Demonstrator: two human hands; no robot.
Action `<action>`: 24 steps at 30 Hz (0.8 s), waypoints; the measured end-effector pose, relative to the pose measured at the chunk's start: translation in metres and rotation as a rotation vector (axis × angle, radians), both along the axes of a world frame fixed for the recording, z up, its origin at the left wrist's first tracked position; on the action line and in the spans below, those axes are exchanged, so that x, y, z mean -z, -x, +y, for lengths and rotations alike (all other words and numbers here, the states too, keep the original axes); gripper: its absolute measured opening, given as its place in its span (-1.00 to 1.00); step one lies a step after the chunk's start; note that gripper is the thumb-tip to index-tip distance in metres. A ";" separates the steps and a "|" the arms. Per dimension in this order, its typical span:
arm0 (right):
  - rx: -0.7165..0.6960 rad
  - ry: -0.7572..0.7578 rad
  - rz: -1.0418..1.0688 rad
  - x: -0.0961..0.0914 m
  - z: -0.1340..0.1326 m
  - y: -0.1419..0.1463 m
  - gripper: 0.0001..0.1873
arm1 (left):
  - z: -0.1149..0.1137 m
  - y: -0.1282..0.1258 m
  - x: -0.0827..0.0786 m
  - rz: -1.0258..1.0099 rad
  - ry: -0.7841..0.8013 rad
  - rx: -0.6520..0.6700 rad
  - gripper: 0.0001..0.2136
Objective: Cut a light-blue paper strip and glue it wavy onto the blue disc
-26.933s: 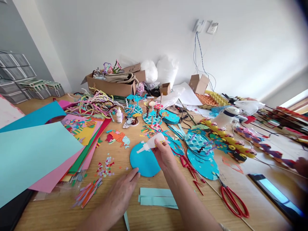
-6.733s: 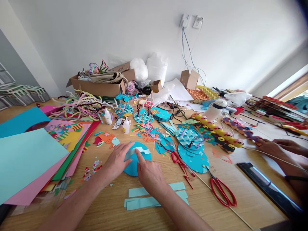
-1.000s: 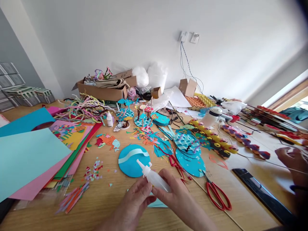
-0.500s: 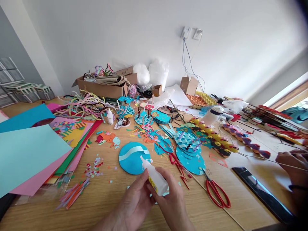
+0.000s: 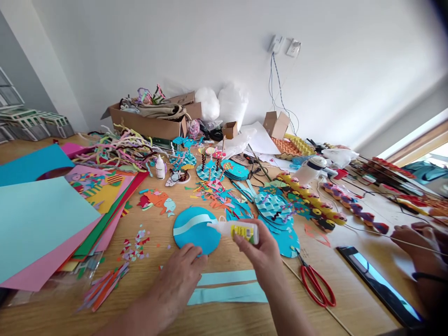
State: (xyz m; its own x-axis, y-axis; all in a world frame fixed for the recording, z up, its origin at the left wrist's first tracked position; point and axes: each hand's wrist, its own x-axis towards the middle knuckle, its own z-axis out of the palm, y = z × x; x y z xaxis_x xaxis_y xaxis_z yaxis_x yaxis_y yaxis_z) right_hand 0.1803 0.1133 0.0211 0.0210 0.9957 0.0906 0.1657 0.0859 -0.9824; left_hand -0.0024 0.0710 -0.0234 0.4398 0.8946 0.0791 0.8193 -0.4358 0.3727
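Though nearly level, white bottle [image 5: 246,231] nozzle-left over blue disc [image 5: 196,236].

Pale wall [image 5: 140,42], two sockets [image 5: 293,47], wooden tabletop [image 5: 63,322], wood-framed window [image 5: 420,141] at right; soft daylight

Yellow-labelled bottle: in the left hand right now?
No, the right hand grips the yellow-labelled bottle, while the left hand is at the blue disc's near edge.
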 end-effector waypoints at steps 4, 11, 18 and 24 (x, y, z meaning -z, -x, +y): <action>0.048 0.011 0.290 -0.016 0.023 -0.009 -0.62 | 0.014 -0.007 0.003 0.140 0.039 -0.002 -0.67; -0.098 0.261 0.501 0.010 0.078 -0.007 -0.65 | 0.013 -0.001 0.001 0.183 0.070 -0.075 -0.74; -0.207 0.324 0.428 0.037 0.112 0.018 -0.64 | -0.019 0.026 0.010 0.016 0.058 -0.140 -0.64; -0.181 0.227 0.354 0.023 0.112 0.021 -0.63 | -0.017 0.009 0.025 0.093 -0.096 -0.065 -0.56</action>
State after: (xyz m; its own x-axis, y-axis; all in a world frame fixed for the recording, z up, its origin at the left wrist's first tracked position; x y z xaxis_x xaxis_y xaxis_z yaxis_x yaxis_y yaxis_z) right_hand 0.1595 0.2249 -0.0022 -0.1644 0.9800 -0.1118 -0.1814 -0.1414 -0.9732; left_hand -0.0113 0.0540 -0.0486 0.3907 0.9118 0.1269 0.8761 -0.4106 0.2528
